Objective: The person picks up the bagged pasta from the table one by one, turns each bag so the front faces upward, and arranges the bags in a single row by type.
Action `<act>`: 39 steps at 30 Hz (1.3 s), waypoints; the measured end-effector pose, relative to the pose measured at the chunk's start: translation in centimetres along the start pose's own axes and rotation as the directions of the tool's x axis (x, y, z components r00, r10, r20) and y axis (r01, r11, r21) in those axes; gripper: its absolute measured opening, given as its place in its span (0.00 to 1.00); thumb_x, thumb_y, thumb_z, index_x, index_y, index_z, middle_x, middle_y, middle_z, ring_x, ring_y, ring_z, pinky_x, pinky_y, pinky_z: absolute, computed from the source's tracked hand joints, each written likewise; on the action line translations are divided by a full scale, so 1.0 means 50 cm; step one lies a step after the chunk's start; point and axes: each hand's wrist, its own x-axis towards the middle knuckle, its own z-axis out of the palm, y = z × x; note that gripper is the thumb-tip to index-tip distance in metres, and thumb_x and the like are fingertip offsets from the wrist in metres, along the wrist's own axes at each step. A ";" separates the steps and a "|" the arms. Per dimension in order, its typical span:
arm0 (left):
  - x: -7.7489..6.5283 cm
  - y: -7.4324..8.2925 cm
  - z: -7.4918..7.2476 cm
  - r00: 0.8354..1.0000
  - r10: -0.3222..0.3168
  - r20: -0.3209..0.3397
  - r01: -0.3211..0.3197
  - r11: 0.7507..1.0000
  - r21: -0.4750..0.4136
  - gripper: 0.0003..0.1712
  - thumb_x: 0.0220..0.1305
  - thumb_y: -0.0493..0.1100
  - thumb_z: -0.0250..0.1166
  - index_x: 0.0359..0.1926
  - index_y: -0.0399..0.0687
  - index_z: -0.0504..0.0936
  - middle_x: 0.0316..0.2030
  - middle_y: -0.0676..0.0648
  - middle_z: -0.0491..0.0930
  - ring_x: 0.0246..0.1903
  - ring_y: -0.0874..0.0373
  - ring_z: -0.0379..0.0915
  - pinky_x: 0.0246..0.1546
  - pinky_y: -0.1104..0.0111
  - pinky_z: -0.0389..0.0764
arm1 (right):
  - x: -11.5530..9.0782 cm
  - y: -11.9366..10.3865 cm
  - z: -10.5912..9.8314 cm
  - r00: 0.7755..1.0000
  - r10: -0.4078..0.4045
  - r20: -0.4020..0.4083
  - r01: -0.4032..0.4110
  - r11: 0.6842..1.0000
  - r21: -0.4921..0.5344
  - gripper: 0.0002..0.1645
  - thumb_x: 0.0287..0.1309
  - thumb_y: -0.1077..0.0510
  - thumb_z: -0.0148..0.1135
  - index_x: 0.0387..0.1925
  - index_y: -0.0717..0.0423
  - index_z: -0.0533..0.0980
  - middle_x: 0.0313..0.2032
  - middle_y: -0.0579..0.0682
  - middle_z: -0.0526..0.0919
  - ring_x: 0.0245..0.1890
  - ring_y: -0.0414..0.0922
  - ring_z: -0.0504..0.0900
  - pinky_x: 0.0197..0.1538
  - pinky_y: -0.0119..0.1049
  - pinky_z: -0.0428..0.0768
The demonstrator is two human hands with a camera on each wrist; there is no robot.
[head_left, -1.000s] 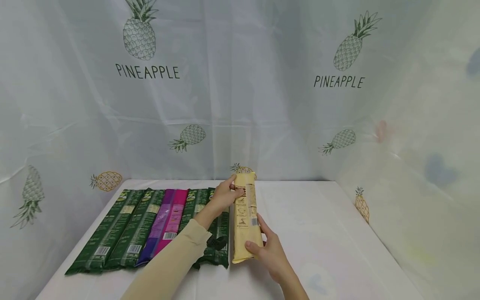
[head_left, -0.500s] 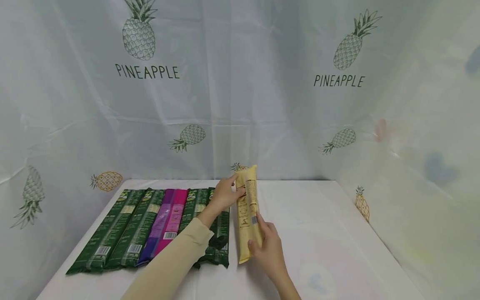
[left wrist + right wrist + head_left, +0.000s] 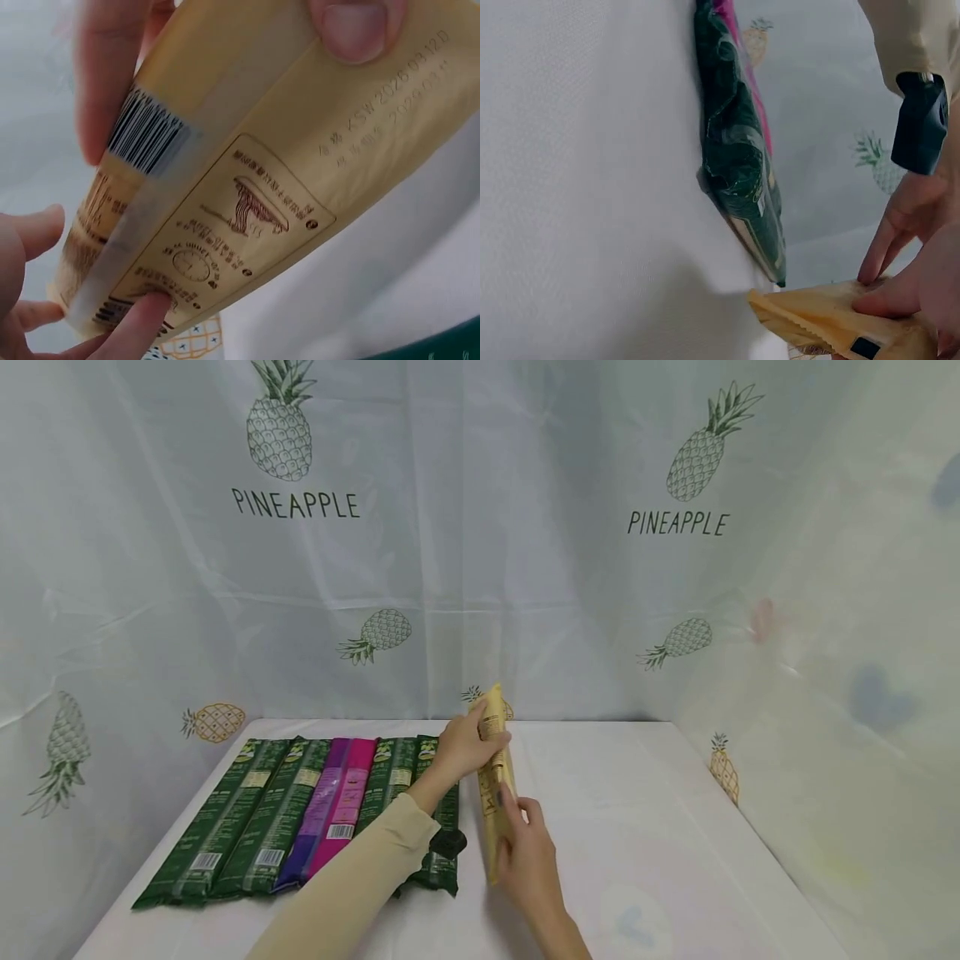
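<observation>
A long yellow noodle packet [image 3: 489, 814] stands up on its narrow side, its length pointing away from me. My left hand [image 3: 465, 743] grips the far end between thumb and fingers. Near the front end, my right hand [image 3: 529, 860] pinches the packet from the right. In the left wrist view the packet's printed back [image 3: 247, 202] shows a barcode and a stamped date, with right thumb and fingers at the top and left fingers [image 3: 139, 326] at the lower left. The right wrist view shows the crimped front end [image 3: 795, 319] close above the table.
To the left lies a row of long packets: several green ones [image 3: 202, 827] and a purple and pink one [image 3: 330, 802]. The white table [image 3: 637, 827] meets a pineapple-print curtain [image 3: 525, 568] behind and at the sides. A black camera [image 3: 447, 843] sits on the left wrist.
The noodle packet has turned from showing its broad back to standing nearly edge-on. Both hands have turned with it; the left has shifted slightly right, and the right hand now reaches further round the side.
</observation>
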 end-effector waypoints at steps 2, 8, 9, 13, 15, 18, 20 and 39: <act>0.003 0.000 0.006 1.000 -0.007 -0.019 0.007 1.000 -0.001 0.47 0.72 0.58 0.69 0.84 0.53 0.60 0.67 0.31 0.75 0.58 0.35 0.77 0.49 0.46 0.83 | -0.001 -0.002 0.000 0.999 -0.032 -0.020 0.031 0.999 -0.030 0.51 0.46 0.81 0.65 0.75 0.57 0.73 0.53 0.60 0.78 0.38 0.50 0.83 0.35 0.41 0.82; 0.011 -0.009 0.016 0.998 0.002 -0.065 -0.005 0.999 -0.038 0.40 0.74 0.47 0.68 0.82 0.52 0.64 0.52 0.33 0.84 0.38 0.44 0.83 0.31 0.57 0.82 | 0.001 -0.008 -0.008 0.998 -0.062 -0.018 0.061 0.997 -0.055 0.51 0.43 0.80 0.68 0.73 0.57 0.75 0.52 0.58 0.79 0.37 0.51 0.84 0.35 0.43 0.82; 0.012 -0.012 0.017 0.998 0.003 -0.069 -0.006 0.999 -0.054 0.39 0.74 0.45 0.67 0.81 0.51 0.65 0.52 0.33 0.84 0.34 0.45 0.83 0.28 0.59 0.81 | 0.003 -0.009 -0.011 0.998 -0.056 -0.005 0.056 0.997 -0.047 0.50 0.44 0.79 0.68 0.73 0.56 0.75 0.52 0.57 0.79 0.38 0.51 0.84 0.36 0.43 0.83; 0.012 -0.025 0.015 0.999 -0.022 -0.044 0.016 0.988 -0.152 0.38 0.75 0.40 0.65 0.82 0.54 0.65 0.51 0.33 0.83 0.24 0.52 0.82 0.19 0.64 0.82 | 0.011 -0.011 -0.024 0.998 -0.007 0.069 0.007 1.000 0.005 0.49 0.48 0.75 0.71 0.74 0.53 0.75 0.54 0.55 0.79 0.43 0.49 0.83 0.40 0.44 0.83; 0.010 -0.029 0.012 0.999 -0.037 -0.038 0.029 0.981 -0.189 0.38 0.75 0.39 0.65 0.81 0.56 0.65 0.52 0.33 0.82 0.23 0.54 0.82 0.18 0.64 0.83 | 0.015 -0.011 -0.031 0.992 0.029 0.120 -0.037 0.998 0.058 0.49 0.50 0.73 0.71 0.75 0.52 0.73 0.55 0.56 0.78 0.45 0.50 0.82 0.42 0.45 0.82; 0.008 -0.029 0.004 0.998 -0.037 -0.047 0.028 0.981 -0.191 0.37 0.75 0.39 0.64 0.81 0.56 0.66 0.50 0.33 0.82 0.23 0.54 0.82 0.19 0.63 0.84 | 0.019 -0.004 -0.038 0.965 0.111 0.239 -0.162 0.965 0.208 0.50 0.55 0.72 0.70 0.79 0.50 0.69 0.60 0.61 0.74 0.51 0.55 0.82 0.45 0.44 0.84; 0.006 -0.026 -0.001 0.998 -0.025 -0.061 0.014 0.984 -0.175 0.35 0.76 0.38 0.64 0.80 0.54 0.68 0.50 0.33 0.83 0.23 0.53 0.83 0.19 0.62 0.85 | 0.021 0.003 -0.041 0.921 0.173 0.349 -0.294 0.896 0.332 0.51 0.59 0.69 0.68 0.82 0.45 0.63 0.67 0.66 0.69 0.56 0.63 0.81 0.46 0.46 0.86; 0.001 -0.024 -0.013 1.000 -0.014 0.004 0.014 0.986 -0.168 0.36 0.78 0.40 0.63 0.82 0.57 0.64 0.52 0.38 0.82 0.26 0.55 0.83 0.21 0.65 0.82 | 0.015 0.056 -0.021 0.785 0.280 0.553 -0.598 0.577 0.556 0.52 0.71 0.50 0.70 0.86 0.39 0.52 0.68 0.62 0.68 0.50 0.50 0.77 0.46 0.40 0.84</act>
